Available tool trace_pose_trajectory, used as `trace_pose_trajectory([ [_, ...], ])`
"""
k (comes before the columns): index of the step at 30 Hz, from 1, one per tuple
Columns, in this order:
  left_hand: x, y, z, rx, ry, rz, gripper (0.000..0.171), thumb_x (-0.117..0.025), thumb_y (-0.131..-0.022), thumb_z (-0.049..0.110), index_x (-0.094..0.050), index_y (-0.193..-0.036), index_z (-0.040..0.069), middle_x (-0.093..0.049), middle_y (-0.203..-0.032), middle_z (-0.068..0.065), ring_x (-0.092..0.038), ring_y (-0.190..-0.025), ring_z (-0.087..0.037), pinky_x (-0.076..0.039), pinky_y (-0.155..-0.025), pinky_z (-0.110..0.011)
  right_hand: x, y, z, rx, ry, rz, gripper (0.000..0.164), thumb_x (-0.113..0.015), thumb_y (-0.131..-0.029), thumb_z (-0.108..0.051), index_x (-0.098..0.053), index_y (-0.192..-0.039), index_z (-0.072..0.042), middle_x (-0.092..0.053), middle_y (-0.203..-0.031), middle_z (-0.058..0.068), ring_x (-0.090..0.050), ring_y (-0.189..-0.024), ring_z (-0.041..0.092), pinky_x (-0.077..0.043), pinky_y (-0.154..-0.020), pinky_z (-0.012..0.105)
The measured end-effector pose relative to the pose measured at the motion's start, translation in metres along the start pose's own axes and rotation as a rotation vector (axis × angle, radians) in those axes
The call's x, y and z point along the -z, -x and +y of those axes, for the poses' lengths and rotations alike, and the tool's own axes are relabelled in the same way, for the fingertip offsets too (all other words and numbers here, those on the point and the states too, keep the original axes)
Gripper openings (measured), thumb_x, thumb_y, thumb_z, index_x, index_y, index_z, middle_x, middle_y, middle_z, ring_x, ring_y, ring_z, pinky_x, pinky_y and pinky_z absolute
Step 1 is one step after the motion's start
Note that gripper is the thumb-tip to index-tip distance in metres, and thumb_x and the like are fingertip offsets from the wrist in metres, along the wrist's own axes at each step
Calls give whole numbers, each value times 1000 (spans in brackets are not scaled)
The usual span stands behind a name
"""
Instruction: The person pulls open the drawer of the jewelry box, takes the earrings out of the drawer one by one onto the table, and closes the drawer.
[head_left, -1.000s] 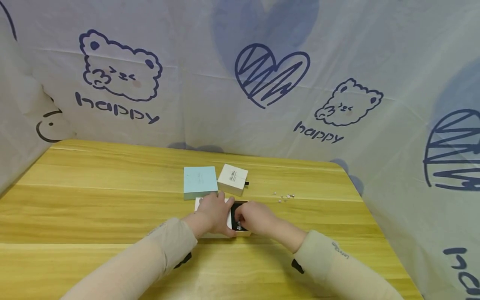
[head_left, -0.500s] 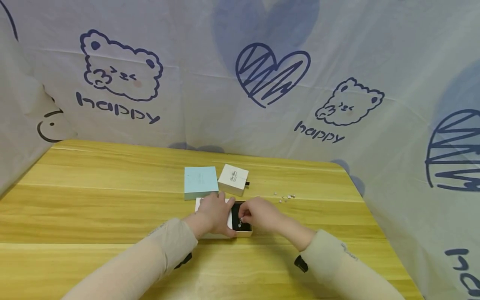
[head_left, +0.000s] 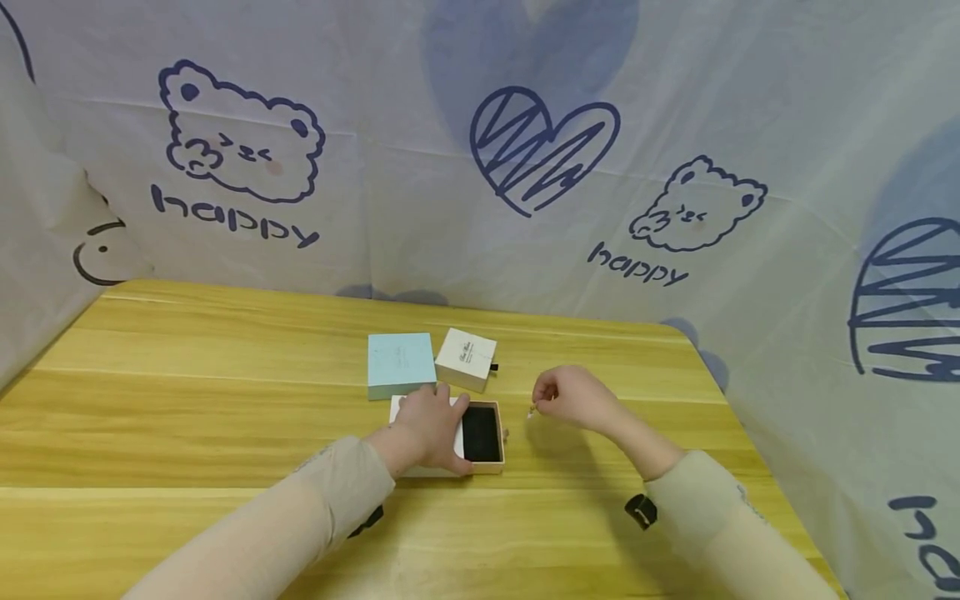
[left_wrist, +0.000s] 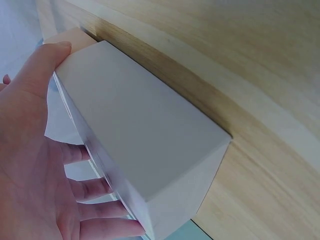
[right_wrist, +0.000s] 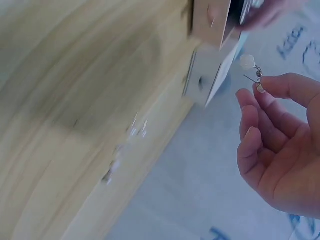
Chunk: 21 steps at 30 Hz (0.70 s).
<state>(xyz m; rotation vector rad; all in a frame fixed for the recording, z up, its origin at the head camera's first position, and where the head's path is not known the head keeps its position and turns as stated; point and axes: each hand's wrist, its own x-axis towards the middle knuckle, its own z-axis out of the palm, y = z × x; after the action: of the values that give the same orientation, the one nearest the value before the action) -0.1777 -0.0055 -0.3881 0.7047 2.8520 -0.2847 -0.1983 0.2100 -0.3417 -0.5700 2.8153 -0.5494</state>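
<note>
My left hand (head_left: 427, 427) holds a white drawer-style jewelry box (left_wrist: 135, 115), its thumb against the near side and its fingers spread over the top. At the box's right end the drawer (head_left: 501, 454) is pulled partly out, showing a black insert (head_left: 482, 435) with nothing visible on it. Above the table, right of the drawer, my right hand (head_left: 577, 398) pinches an earring (right_wrist: 247, 62) between thumb and index finger. The earring has a pale flower-like piece and a thin metal post. Several small shiny jewelry pieces (right_wrist: 132, 131) lie on the table, blurred in the right wrist view.
Behind the held box stand a light-blue box (head_left: 401, 362) and a smaller white box (head_left: 467, 354) with a black pull tab. A printed cloth (head_left: 420, 192) hangs along the back of the wooden table (head_left: 225, 400).
My right hand has lifted the earring out of the drawer and moved right with it, uncovering the black insert. The left hand and the box have stayed in place.
</note>
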Motion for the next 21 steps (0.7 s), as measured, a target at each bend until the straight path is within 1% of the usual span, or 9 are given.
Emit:
trace_pose_trajectory([
  [6,0,-1,1,-2,5,1,97,-56,-67,79,-39,-141,19,-51,-125,-14,-54,-106,-29,-53,-80,-43,13,0,36,-95,-14,54,11,-57,-82,-8,-67,-83,-3,-66,-80,7,-54,-70,13,-47,-69,30],
  [9,0,-1,0,-2,5,1,97,-56,-67,79,-39,-141,19,-51,-125,-14,-53,-106,-29,-53,-80,-43,17,0,52,-146,-16,70,12,-57,-82,-7,-67,-81,-2,-65,-79,7,-51,-68,14,-45,-68,30],
  [11,-1,-1,0,-2,3,0,97,-56,-67,79,-39,-141,19,-51,-125,-14,-54,-106,-29,-53,-81,-43,18,0,60,-169,-23,72,12,-56,-81,-6,-66,-79,-1,-63,-75,6,-48,-65,14,-42,-65,29],
  [15,-1,0,0,1,1,-2,97,-56,-67,79,-39,-142,19,-50,-126,-13,-54,-105,-28,-53,-81,-43,17,1,72,-206,-38,61,13,-54,-81,-4,-62,-72,-1,-52,-61,0,-40,-56,12,-37,-62,27],
  [17,-1,0,0,2,-1,-4,98,-55,-67,79,-38,-142,20,-50,-126,-13,-54,-106,-28,-53,-81,-43,15,1,76,-224,-36,54,14,-53,-81,-4,-61,-70,-1,-49,-59,0,-37,-54,11,-36,-62,28],
  [19,-1,-1,0,2,-3,-3,98,-55,-67,80,-38,-142,20,-50,-126,-13,-54,-105,-28,-53,-81,-43,13,1,79,-247,-27,50,15,-52,-80,-4,-62,-70,-1,-53,-61,2,-39,-54,12,-37,-63,28],
  [21,-1,0,0,0,-4,1,97,-55,-67,80,-38,-142,19,-51,-125,-13,-54,-105,-28,-53,-80,-43,11,0,81,-268,-19,41,16,-51,-80,-4,-64,-72,0,-59,-67,5,-42,-56,12,-38,-64,29],
])
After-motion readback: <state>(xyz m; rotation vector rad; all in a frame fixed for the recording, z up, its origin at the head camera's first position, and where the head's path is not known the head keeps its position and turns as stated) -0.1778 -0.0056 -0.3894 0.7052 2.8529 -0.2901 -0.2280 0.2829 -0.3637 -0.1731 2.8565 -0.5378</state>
